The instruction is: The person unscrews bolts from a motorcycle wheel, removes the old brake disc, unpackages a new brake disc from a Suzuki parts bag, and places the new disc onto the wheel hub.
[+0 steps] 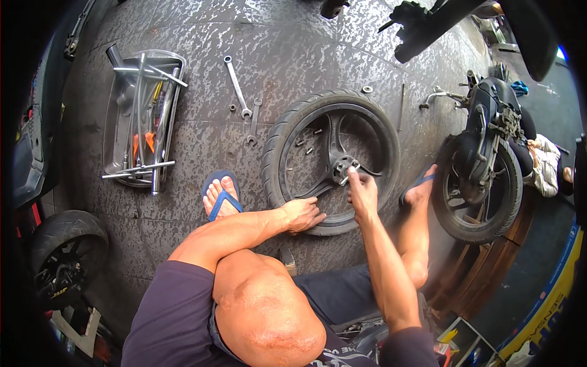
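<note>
A black spoked wheel with its tyre [274, 145] lies flat on the floor. My left hand [301, 214] rests on the lower part of the tyre and rim, its fingers apart and slightly bent. My right hand [361, 189] is closed on a small silver metal piece [346, 180] at the hub [340, 165]; its exact shape is partly hidden. Several small metal parts [309, 150] lie on the floor inside the rim. Two wrenches [235, 82] lie left of the wheel, with a washer [367, 89] and a thin rod [402, 107] beyond it.
A metal tray [107, 147] of tubes and tools stands at left, near a loose rear wheel [64, 235]. A partly stripped motorcycle with front wheel [507, 214] is at right, beside a white cloth [547, 159]. My feet [217, 196] flank the wheel; dark bodywork overhangs top right.
</note>
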The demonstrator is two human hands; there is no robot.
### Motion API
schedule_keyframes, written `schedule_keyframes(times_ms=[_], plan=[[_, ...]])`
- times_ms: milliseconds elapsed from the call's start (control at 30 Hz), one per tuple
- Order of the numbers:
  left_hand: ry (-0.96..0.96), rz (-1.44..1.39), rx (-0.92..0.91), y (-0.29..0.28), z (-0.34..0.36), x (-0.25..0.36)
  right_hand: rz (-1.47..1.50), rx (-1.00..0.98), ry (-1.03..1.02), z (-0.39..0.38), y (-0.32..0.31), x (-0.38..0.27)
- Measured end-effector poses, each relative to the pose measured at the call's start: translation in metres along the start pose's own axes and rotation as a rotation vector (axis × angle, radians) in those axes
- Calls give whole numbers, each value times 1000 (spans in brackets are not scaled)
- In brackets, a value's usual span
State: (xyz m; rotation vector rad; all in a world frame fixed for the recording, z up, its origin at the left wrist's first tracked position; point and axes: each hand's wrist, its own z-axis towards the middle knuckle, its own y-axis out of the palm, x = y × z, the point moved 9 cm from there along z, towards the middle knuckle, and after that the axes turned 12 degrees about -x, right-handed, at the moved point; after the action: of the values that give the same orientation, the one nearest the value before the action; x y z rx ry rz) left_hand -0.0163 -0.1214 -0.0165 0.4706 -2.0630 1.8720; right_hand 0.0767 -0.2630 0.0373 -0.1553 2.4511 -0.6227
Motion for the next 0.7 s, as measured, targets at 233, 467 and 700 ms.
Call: schedule_keyframes(times_ms=[233, 467, 700], plan=[[36, -28, 95, -12, -5, -1, -1300, -65, -665, 11, -31, -67], [5, 14, 48, -7, -7, -1, 775, -69, 162, 29, -36, 45], [-1, 18, 97, -7, -3, 1, -621, 298, -366, 51, -34, -70]])
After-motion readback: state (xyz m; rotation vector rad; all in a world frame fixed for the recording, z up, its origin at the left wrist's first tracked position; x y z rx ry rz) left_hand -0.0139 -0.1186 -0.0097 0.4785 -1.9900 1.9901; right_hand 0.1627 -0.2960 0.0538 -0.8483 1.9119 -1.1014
